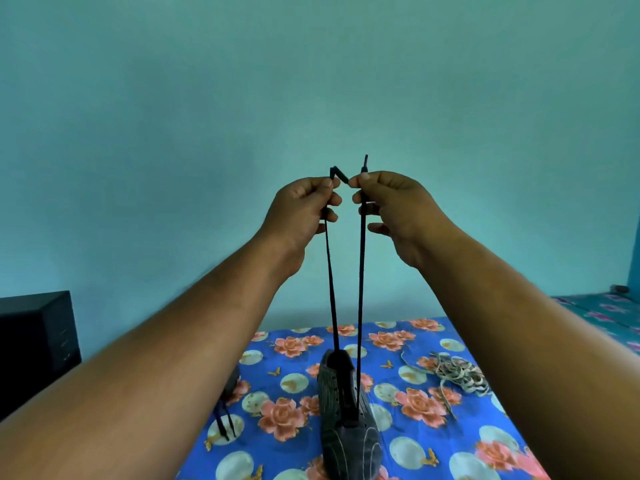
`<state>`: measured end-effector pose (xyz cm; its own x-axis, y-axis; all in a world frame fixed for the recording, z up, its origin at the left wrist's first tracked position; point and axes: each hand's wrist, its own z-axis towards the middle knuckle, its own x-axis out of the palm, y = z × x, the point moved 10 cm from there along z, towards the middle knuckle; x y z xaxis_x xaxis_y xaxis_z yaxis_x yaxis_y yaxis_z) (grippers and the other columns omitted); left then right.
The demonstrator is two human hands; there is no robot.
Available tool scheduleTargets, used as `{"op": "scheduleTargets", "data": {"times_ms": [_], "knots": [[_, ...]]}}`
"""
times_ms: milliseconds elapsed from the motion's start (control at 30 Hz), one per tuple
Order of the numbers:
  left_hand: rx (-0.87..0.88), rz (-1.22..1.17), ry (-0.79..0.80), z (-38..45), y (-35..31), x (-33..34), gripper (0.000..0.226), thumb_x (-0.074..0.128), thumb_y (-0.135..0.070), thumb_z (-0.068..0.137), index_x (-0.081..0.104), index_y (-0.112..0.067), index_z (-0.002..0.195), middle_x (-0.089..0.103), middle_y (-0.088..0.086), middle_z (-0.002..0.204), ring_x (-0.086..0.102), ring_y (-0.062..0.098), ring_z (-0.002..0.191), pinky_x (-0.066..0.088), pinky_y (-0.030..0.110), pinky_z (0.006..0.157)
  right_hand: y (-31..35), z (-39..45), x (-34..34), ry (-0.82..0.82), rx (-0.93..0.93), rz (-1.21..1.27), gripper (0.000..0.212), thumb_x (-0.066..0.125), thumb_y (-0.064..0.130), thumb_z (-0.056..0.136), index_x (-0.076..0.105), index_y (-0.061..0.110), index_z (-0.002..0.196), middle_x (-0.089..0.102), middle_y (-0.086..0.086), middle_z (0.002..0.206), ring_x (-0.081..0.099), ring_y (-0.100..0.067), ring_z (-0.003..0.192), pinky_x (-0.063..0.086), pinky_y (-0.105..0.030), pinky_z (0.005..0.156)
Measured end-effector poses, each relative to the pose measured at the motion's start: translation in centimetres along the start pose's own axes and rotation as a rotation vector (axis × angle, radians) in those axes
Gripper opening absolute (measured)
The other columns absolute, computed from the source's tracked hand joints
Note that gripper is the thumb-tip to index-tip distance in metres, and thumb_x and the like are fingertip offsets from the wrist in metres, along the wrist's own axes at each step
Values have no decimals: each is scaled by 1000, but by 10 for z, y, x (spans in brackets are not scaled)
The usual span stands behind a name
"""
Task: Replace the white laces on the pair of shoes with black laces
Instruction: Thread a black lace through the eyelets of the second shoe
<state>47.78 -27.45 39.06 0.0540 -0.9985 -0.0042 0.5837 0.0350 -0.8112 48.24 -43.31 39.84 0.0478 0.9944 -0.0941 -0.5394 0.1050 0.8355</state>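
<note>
A room in a home, most likely a bedroom, was shown. A bed (450, 341) was covered with a blue sheet printed with pink roses and pale circles. A plain teal-painted wall (311, 81) was seen behind it. A dark cabinet (34, 337) was placed at the left, and a second patterned sheet (602, 313) at the right.

A bed (433, 441) in a blue floral sheet carries a dark shoe (346, 417) straight below the raised fingers (358, 183), a heap of white laces (457, 374) below to their right, and black lace ends (223, 426) lower left.
</note>
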Motion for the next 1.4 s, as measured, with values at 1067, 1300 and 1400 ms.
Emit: {"op": "scheduleTargets", "data": {"times_ms": [1067, 1300, 1400], "knots": [[-86, 852, 203, -58, 161, -7, 11, 58, -36, 101, 62, -26, 102, 64, -2, 74, 52, 16, 57, 32, 30, 53, -179, -54, -23, 33, 216, -325, 18, 56, 24, 102, 67, 11, 95, 50, -7, 68, 32, -11, 39, 29, -24, 49], [-178, 1156, 383, -155, 272, -8, 44, 46, -54, 102, 46, -35, 142, 40, -6, 148, 40, 24, 137, 43, 49, 103, -304, -133, -21, 297, 264, -870, 47, 55, 38, 102, 44, 31, 147, 50, -7, 142, 44, -32, 133, 44, -48, 102], [-129, 1127, 409, -177, 281, 3, 43, 45, -59, 100, 51, -39, 137, 36, -12, 150, 29, 17, 143, 30, 46, 107, -287, -157, 6, 333, 39, -865, 36, 54, 46, 100, 60, 35, 133, 58, 2, 130, 47, -30, 125, 41, -44, 99]]}}
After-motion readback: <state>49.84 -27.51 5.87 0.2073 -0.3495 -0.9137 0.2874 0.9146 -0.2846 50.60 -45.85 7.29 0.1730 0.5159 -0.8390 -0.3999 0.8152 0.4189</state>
